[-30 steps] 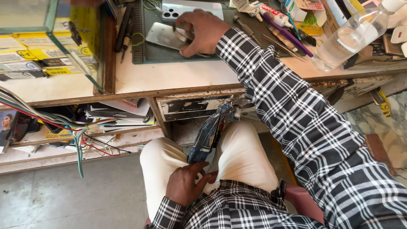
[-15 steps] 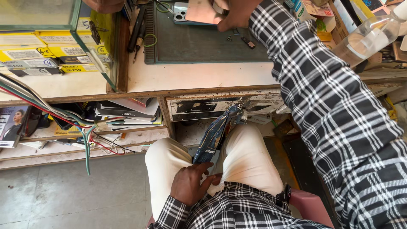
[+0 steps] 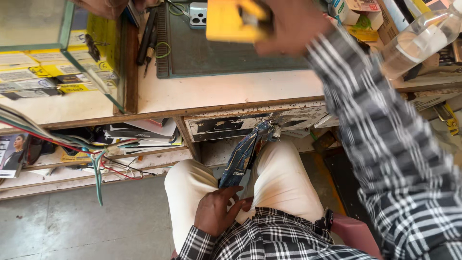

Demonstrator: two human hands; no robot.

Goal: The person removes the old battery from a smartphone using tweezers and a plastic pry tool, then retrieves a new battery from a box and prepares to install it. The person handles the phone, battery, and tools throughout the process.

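My right hand (image 3: 288,26) is over the grey work mat (image 3: 231,53) on the desk and grips a flat yellow box (image 3: 231,21); the hand and box are blurred. A phone (image 3: 198,12) lies camera-side up at the mat's far edge, partly hidden by the box. My left hand (image 3: 219,212) rests in my lap between my thighs, fingers closed on the lower end of a blue patterned cloth strip (image 3: 243,154) that hangs from the drawer front (image 3: 250,123) under the desk.
A glass display case (image 3: 62,53) with yellow boxes stands at left. Pens and tools (image 3: 147,36) lie beside the mat. A clear plastic bottle (image 3: 418,41) lies at right. Loose coloured wires (image 3: 91,159) hang over the lower shelf. Another person's hand (image 3: 103,7) shows at the top left.
My right hand left the phone on the mat and now lifts a yellow box above it. The view shifted slightly. My left hand stayed on the cloth strip.
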